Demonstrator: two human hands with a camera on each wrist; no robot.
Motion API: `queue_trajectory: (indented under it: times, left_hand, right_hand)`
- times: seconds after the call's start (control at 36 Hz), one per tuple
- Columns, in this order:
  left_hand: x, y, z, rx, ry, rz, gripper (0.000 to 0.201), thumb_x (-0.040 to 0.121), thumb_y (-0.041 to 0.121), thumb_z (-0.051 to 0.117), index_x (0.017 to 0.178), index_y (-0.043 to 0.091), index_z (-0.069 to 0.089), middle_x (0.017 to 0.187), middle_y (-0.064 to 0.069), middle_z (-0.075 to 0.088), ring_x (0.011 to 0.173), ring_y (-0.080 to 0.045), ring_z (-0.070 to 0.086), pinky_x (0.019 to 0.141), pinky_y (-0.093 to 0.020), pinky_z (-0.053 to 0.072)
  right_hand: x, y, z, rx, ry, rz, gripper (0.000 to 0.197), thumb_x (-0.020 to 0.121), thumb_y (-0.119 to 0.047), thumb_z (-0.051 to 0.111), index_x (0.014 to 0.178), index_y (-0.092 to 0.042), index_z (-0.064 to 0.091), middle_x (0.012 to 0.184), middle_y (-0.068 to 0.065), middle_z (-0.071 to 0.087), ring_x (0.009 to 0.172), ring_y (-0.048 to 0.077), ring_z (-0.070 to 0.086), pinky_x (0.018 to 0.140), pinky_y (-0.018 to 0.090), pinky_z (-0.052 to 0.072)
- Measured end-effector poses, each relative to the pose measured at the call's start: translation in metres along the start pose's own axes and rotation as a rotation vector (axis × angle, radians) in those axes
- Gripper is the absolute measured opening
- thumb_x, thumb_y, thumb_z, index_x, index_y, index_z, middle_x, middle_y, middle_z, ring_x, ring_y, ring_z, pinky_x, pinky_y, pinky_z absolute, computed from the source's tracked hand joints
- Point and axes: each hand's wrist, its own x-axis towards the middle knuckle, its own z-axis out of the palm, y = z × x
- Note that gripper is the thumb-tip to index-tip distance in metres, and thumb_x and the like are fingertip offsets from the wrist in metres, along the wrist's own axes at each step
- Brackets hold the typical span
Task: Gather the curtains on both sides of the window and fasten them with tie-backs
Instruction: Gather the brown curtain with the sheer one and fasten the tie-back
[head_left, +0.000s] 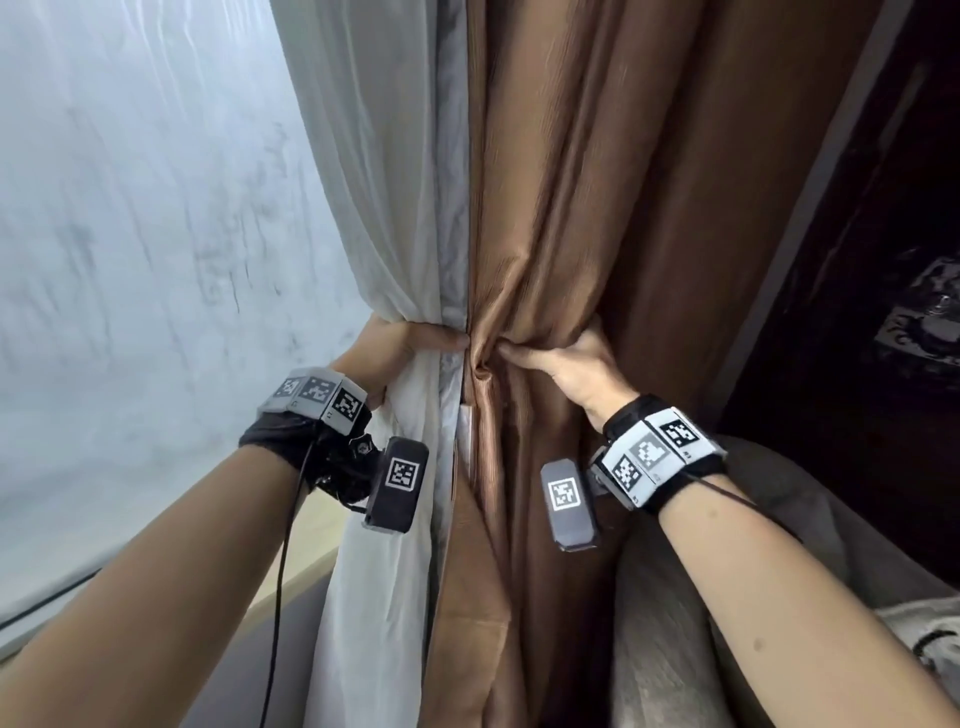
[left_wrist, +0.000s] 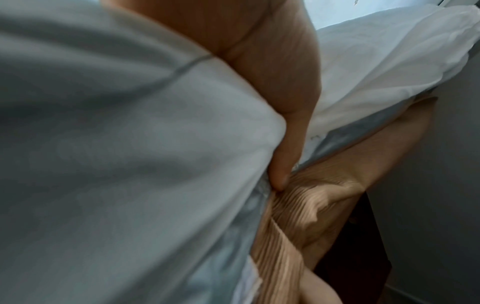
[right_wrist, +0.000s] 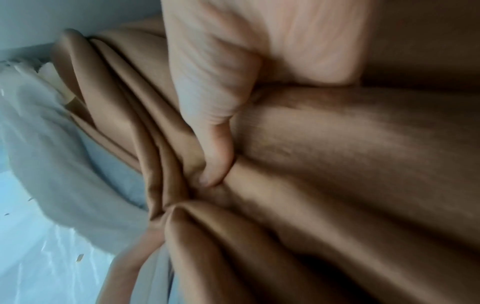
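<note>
Together our left hand (head_left: 402, 345) wraps the white sheer curtain (head_left: 384, 171) and our right hand (head_left: 563, 358) pinches the brown curtain (head_left: 561, 171); both curtains hang vertically, cinched mid-height.

A pale ledge (head_left: 298, 582) runs under the window (head_left: 130, 260) at lower left, and the white curtain (head_left: 374, 571) hangs down past its near end. At lower right stands a grey padded seat (head_left: 670, 623); the brown curtain (head_left: 519, 571) hangs against its side, and a black-and-white patterned cloth (head_left: 924, 631) lies on it at the picture's edge
</note>
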Motion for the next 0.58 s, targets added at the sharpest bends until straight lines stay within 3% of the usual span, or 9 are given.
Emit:
queue_trajectory:
  times: [0.06, 0.17, 0.22, 0.28, 0.33, 0.39, 0.47, 0.53, 0.58]
  left_hand:
    - [0.001, 0.0, 0.002, 0.0, -0.009, 0.012, 0.059, 0.054, 0.01, 0.08, 0.111, 0.006, 0.069, 0.106, -0.01, 0.074, 0.1, -0.027, 0.07, 0.092, -0.042, 0.053]
    - [0.0, 0.0, 0.006, -0.002, -0.049, -0.018, 0.065, 0.051, 0.011, 0.081, 0.114, 0.005, 0.067, 0.108, -0.013, 0.073, 0.102, -0.031, 0.069, 0.096, -0.047, 0.052]
    - [-0.001, 0.001, 0.011, 0.016, -0.098, -0.038, 0.065, 0.049, 0.013, 0.082, 0.112, 0.006, 0.068, 0.107, -0.013, 0.073, 0.101, -0.031, 0.069, 0.095, -0.047, 0.052]
    - [-0.002, 0.002, 0.015, 0.02, -0.134, -0.047, 0.056, 0.052, 0.012, 0.083, 0.106, 0.004, 0.069, 0.102, -0.012, 0.074, 0.096, -0.028, 0.07, 0.092, -0.044, 0.053]
    - [-0.003, 0.003, 0.017, 0.016, -0.164, -0.037, 0.036, 0.064, 0.001, 0.077, 0.099, 0.001, 0.07, 0.093, -0.013, 0.072, 0.085, -0.025, 0.071, 0.083, -0.037, 0.056]
    - [-0.004, 0.005, 0.017, 0.021, -0.194, -0.031, 0.021, 0.074, -0.005, 0.071, 0.093, 0.002, 0.072, 0.087, -0.012, 0.073, 0.079, -0.022, 0.071, 0.075, -0.03, 0.058]
    - [-0.002, 0.005, 0.014, 0.006, -0.249, -0.047, 0.018, 0.075, -0.006, 0.067, 0.078, 0.01, 0.074, 0.075, -0.006, 0.073, 0.069, -0.017, 0.071, 0.066, -0.026, 0.057]
    - [-0.004, 0.007, 0.013, 0.006, -0.268, -0.069, 0.017, 0.066, -0.002, 0.072, 0.08, 0.009, 0.073, 0.074, -0.007, 0.074, 0.068, -0.018, 0.071, 0.069, -0.029, 0.056]
    - [-0.004, 0.007, 0.012, 0.006, -0.249, -0.083, 0.028, 0.059, 0.002, 0.076, 0.086, 0.006, 0.072, 0.077, -0.008, 0.074, 0.072, -0.021, 0.072, 0.075, -0.033, 0.055]
  right_hand:
    - [-0.004, -0.003, 0.007, 0.042, -0.006, -0.01, 0.066, 0.056, -0.029, 0.092, 0.114, -0.007, 0.068, 0.109, 0.002, 0.072, 0.103, 0.012, 0.067, 0.099, 0.035, 0.05]
    - [-0.008, -0.004, 0.028, -0.052, 0.056, -0.017, 0.027, 0.075, -0.002, 0.071, 0.1, 0.006, 0.068, 0.107, 0.017, 0.07, 0.102, 0.026, 0.066, 0.084, 0.036, 0.053]
    - [-0.012, -0.008, 0.037, -0.071, 0.01, -0.004, 0.024, 0.083, 0.007, 0.055, 0.105, 0.015, 0.059, 0.107, 0.023, 0.066, 0.102, 0.03, 0.064, 0.083, 0.031, 0.05]
    - [-0.017, -0.014, 0.04, -0.079, -0.137, -0.026, 0.012, 0.091, 0.009, 0.047, 0.099, 0.011, 0.057, 0.086, 0.015, 0.06, 0.074, 0.005, 0.062, 0.061, 0.011, 0.044]
    - [-0.022, -0.022, 0.038, -0.106, -0.253, -0.02, 0.015, 0.096, 0.006, 0.045, 0.086, 0.001, 0.053, 0.067, 0.007, 0.047, 0.043, -0.007, 0.048, 0.047, 0.008, 0.037]
    - [-0.025, -0.027, 0.032, -0.122, -0.323, -0.024, 0.015, 0.097, 0.003, 0.045, 0.089, 0.006, 0.057, 0.075, 0.014, 0.054, 0.055, -0.008, 0.05, 0.054, 0.009, 0.038]
    - [-0.027, -0.033, 0.022, -0.248, -0.44, -0.016, 0.026, 0.098, -0.001, 0.043, 0.118, 0.005, 0.058, 0.098, 0.01, 0.052, 0.089, 0.013, 0.047, 0.073, 0.02, 0.037]
    - [-0.03, -0.037, 0.023, -0.274, -0.463, -0.068, 0.017, 0.098, -0.002, 0.044, 0.098, -0.007, 0.061, 0.086, 0.007, 0.051, 0.079, 0.007, 0.05, 0.067, 0.017, 0.038]
    - [-0.03, -0.039, 0.031, -0.23, -0.423, -0.086, 0.022, 0.098, -0.003, 0.045, 0.084, 0.001, 0.061, 0.074, 0.007, 0.05, 0.067, 0.008, 0.048, 0.057, 0.014, 0.037]
